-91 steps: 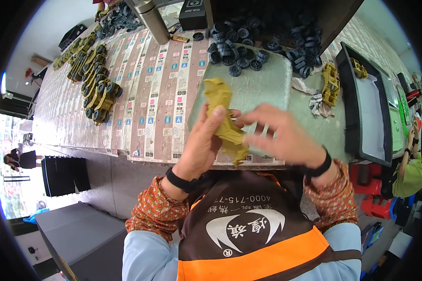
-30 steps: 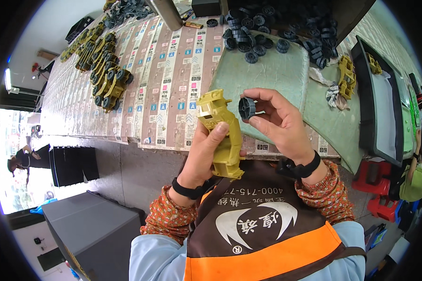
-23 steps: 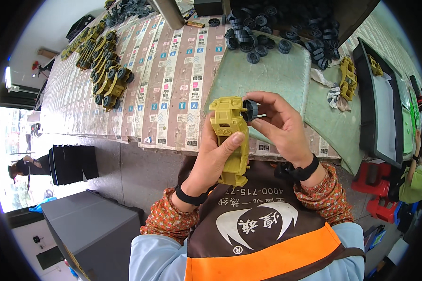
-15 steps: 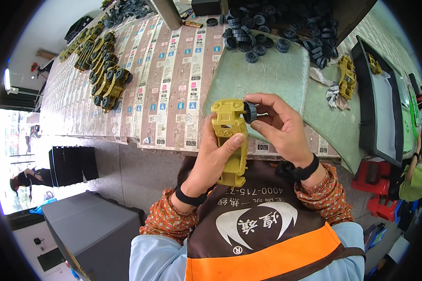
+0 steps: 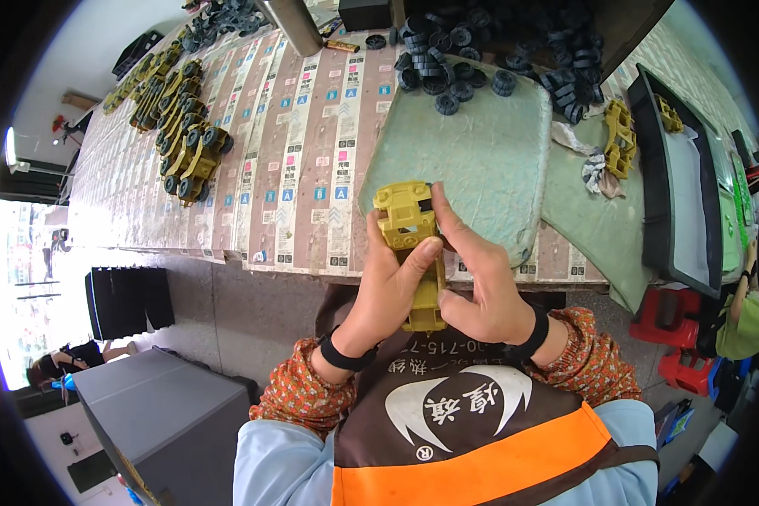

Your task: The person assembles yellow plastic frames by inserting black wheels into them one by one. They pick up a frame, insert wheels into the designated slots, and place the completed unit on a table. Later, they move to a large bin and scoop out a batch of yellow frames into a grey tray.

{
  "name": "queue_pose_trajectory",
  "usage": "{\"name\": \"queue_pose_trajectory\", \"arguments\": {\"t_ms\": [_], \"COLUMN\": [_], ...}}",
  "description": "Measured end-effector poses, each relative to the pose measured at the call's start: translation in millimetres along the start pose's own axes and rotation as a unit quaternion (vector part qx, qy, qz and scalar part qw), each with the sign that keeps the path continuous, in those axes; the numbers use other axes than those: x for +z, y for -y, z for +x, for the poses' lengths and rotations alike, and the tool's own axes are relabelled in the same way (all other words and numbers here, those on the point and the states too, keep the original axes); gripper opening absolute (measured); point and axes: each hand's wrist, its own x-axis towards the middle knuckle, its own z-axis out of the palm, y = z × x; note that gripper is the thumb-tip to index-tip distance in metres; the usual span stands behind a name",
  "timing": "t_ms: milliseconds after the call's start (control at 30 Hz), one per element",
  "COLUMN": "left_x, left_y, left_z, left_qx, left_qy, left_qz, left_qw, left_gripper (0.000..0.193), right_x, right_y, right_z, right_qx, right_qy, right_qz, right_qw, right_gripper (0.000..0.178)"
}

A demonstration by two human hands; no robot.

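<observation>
A yellow plastic toy car body (image 5: 406, 202) is held upright over the table's near edge. My left hand (image 5: 386, 293) is closed round its left side, with the thumb across the front. Along its right side my right hand (image 5: 487, 291) grips it too, the index finger stretched up by the top corner and the thumb low down. A small dark patch shows at that upper right corner beside the fingertip; whether it is the black wheel is hidden. Beyond the hands lies a pale green mat (image 5: 460, 148), with a pile of loose black wheels (image 5: 447, 103) at its far edge.
Yellow toy cars with black wheels (image 5: 196, 160) stand in rows at the left. At the right are another yellow body (image 5: 620, 139), a crumpled cloth (image 5: 600, 179) and a black tray (image 5: 656, 211). A metal post (image 5: 293, 27) rises at the back. Red stools (image 5: 662, 316) stand below.
My right hand has moved from pinching a black wheel at the upper right corner to gripping the car body's right side. The wheel is now mostly out of sight.
</observation>
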Motion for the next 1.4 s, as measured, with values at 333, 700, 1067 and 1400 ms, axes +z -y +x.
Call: {"name": "queue_pose_trajectory", "arguments": {"t_ms": [333, 700, 1067, 1400], "left_x": [-25, -51, -40, -36], "left_y": [-8, -9, -13, -6], "left_z": [29, 26, 39, 37], "left_qx": [-0.107, -0.144, -0.077, -0.064], "left_qy": [-0.022, -0.051, -0.104, -0.107], "left_qz": [-0.182, -0.3, -0.293, -0.284], "left_qw": [0.977, 0.942, 0.947, 0.951], "left_gripper": [0.041, 0.045, 0.053, 0.052], "right_x": [-87, -89, -83, -63], "right_y": [-63, -123, -105, -114], "right_z": [134, 171, 124, 144], "right_qx": [0.086, -0.008, -0.046, 0.006], "right_qy": [0.006, 0.038, 0.088, 0.083], "right_qz": [-0.34, -0.567, -0.552, -0.501], "right_qw": [0.936, 0.823, 0.828, 0.861], "right_gripper": [0.032, 0.036, 0.041, 0.044]}}
